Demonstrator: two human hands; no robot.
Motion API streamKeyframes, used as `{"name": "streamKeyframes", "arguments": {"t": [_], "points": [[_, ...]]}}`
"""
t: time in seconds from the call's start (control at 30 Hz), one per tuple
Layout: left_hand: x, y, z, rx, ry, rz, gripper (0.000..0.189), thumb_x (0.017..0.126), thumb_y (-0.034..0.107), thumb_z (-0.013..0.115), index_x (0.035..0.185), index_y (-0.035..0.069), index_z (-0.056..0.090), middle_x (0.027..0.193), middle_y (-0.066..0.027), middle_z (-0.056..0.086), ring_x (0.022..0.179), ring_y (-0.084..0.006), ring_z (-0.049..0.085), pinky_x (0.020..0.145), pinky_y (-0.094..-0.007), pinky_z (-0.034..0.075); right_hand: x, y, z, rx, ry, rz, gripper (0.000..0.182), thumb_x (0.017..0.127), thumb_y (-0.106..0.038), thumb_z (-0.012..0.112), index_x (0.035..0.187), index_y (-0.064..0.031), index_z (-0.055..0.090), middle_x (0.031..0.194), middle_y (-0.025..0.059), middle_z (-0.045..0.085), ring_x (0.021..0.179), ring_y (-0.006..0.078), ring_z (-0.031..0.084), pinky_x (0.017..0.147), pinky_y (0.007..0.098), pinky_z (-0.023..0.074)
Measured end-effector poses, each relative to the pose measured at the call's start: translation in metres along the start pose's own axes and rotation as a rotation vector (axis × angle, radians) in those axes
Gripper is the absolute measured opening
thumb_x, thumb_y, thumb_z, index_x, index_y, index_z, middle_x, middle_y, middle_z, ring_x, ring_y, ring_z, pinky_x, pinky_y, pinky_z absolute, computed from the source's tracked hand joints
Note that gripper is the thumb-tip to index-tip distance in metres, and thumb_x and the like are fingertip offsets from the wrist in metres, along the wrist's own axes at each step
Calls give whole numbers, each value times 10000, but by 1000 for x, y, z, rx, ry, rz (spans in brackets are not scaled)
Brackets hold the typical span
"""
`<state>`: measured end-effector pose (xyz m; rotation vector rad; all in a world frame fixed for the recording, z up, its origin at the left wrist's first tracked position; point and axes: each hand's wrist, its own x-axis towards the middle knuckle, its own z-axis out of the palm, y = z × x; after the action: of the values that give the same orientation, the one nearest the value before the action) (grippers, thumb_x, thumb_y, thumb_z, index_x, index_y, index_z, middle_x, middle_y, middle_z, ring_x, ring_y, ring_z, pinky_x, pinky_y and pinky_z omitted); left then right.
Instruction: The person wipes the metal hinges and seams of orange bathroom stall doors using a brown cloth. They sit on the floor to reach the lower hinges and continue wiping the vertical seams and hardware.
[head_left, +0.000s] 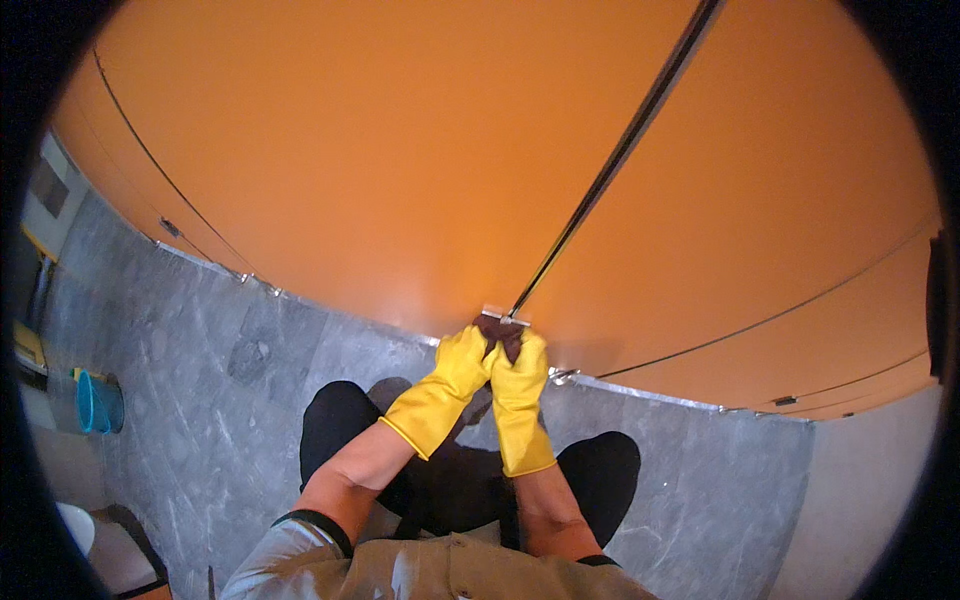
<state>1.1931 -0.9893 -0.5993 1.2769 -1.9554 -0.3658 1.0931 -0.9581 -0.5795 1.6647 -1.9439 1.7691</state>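
My left hand (459, 364) and my right hand (520, 371) both wear long yellow rubber gloves. Between their fingers they grip a dark brown cloth (496, 330). The cloth lies against a small metal fitting (505, 318) at the foot of an orange partition panel (375, 165). A dark vertical seam (611, 157) with metal edging runs down the panel to that fitting. My gloves sit close together, just in front of the panel's bottom edge, and hide part of the cloth.
My bent knees (337, 420) flank my forearms over a grey marble-patterned floor (210, 405). A blue bucket (100, 403) stands at the far left. Metal feet (561, 376) and hinges (171, 226) show along the panels. A pale wall (870, 480) rises at right.
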Motion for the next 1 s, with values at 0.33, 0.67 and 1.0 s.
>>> {"name": "streamKeyframes", "arguments": {"t": [0.33, 0.67, 1.0], "points": [[-6, 14, 3, -48, -227, -220, 323, 838, 412, 601, 967, 116, 615, 805, -156, 657, 783, -378, 649, 664, -517, 496, -21, 34, 5, 31, -92, 84, 219, 784, -96, 703, 978, -59, 607, 835, 181, 643, 797, 387, 636, 693, 428, 495], [-1, -3, 15, 76, -243, -46, 236, 814, 363, 622, 883, 139, 657, 798, -110, 645, 740, -340, 643, 599, -477, 495, -17, 35, 0, -98, -146, -2, 163, 815, -185, 685, 968, -133, 657, 900, 133, 662, 805, 364, 634, 697, 435, 516], [11, 14, -2, -85, -53, 63, 199, 807, 301, 624, 871, 117, 659, 796, -138, 645, 741, -341, 631, 598, -495, 466, 7, 7, -12, -40, -141, 95, 166, 783, -117, 674, 914, -36, 612, 842, 173, 627, 784, 370, 614, 680, 425, 494]]}}
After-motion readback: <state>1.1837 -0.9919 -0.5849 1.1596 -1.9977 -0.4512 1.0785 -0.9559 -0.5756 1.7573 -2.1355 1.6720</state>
